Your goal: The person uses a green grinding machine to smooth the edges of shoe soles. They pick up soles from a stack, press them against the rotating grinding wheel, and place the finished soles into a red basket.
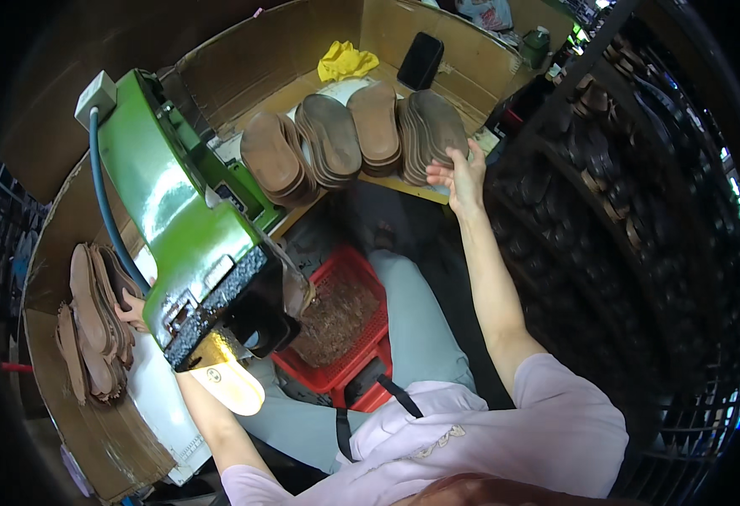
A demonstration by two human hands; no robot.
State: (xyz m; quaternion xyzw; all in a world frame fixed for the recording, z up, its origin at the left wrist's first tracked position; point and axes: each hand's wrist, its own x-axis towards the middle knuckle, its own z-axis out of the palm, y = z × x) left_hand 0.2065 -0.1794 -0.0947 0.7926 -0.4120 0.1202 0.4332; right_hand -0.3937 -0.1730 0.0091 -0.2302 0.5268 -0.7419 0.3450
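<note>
Overhead, a green machine (176, 211) leans across the bench (159, 405), its dark head (227, 304) hanging over a red plastic basket (345, 329) filled with brown scraps. Cardboard walls (243, 59) fence in the work area. Four fanned stacks of brown shoe insoles (353, 135) lie at the far side of the bench, just beside one another. A second, smaller pile of brown insoles (92, 329) rests to the left of the machine. The right hand (460, 175) reaches out with fingers spread open, resting on the rightmost stack (433, 131) and not closed around anything. The left hand (132, 310) lies against the left pile, mostly hidden behind the machine, so I cannot tell whether it grips an insole. One pale yellow insole (231, 384) sticks out below the machine's head. A crumpled yellow cloth (345, 61) and a black pouch (420, 59) sit at the back.
</note>
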